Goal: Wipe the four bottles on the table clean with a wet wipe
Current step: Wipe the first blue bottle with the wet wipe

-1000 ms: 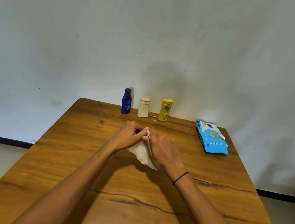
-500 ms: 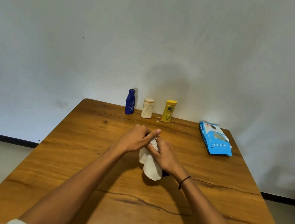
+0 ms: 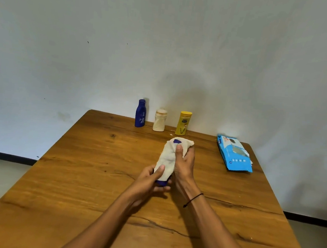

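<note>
A dark blue bottle lies tilted between my hands over the table's middle, almost wholly wrapped in a white wet wipe. Only its bottom end and a blue patch near the top show. My left hand grips the bottle's lower end. My right hand presses the wipe around its upper part, thumb on the cloth. Three more bottles stand upright in a row at the far edge: a blue one, a cream one and a yellow one.
A light blue wet wipe pack lies flat near the wooden table's right edge. A plain wall rises just behind the far edge. Grey floor shows on both sides of the table.
The wrapped bottle has swung from hanging below my hands to pointing away from me. My left hand dropped to its lower end and my right hand slid up along the wipe.
</note>
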A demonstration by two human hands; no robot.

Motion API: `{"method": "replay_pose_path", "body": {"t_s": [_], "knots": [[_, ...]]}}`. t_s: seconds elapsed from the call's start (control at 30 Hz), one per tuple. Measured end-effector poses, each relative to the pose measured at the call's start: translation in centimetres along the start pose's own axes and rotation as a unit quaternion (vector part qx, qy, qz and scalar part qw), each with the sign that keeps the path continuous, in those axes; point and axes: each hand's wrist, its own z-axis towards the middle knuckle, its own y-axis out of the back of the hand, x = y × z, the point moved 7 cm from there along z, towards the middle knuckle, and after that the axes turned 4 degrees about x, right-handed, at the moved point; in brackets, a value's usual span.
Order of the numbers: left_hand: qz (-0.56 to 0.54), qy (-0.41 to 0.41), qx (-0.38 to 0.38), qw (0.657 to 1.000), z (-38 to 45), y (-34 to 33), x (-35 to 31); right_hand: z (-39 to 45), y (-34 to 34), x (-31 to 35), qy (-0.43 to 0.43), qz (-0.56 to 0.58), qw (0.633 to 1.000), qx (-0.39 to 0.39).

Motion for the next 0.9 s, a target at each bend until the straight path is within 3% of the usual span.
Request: {"method": "replay_pose_path", "body": {"t_s": [0.07,0.13,0.23,0.33,0.43,0.57,0.63,0.73,0.83,0.9], "knots": [[0.034,-0.019,-0.009,0.999,0.3,-0.1,-0.7,-0.1,0.2,0.7,0.04,-0.043,0.998,0.037],[0.078,-0.021,0.004,0.997,0.5,0.8,-1.0,0.0,1.0,2.6,0.108,-0.172,0.974,0.097],[0.201,-0.033,0.033,0.978,0.4,1.5,-2.7,0.6,2.0,4.0,0.12,-0.388,0.899,0.165],[0.295,-0.058,-0.007,0.954,0.4,0.8,-4.4,1.8,2.5,3.9,0.168,-0.539,0.811,0.154],[0.293,-0.08,-0.016,0.953,0.7,0.6,-4.3,1.7,1.9,4.8,0.217,-0.544,0.792,0.169],[0.172,-0.053,-0.021,0.983,1.4,2.7,-3.1,0.2,0.9,4.9,0.176,-0.486,0.802,0.299],[0.16,-0.025,-0.015,0.987,1.3,3.2,-2.9,0.0,1.3,4.3,0.164,-0.472,0.803,0.326],[0.203,-0.005,-0.004,0.979,0.8,3.3,-3.4,0.0,2.1,3.6,0.164,-0.514,0.796,0.274],[0.268,-0.006,-0.021,0.963,0.9,2.7,-3.8,0.4,2.8,3.7,0.18,-0.618,0.749,0.155],[0.297,-0.039,-0.05,0.953,0.4,1.8,-4.7,0.8,2.9,4.2,0.158,-0.64,0.746,0.098]]}}
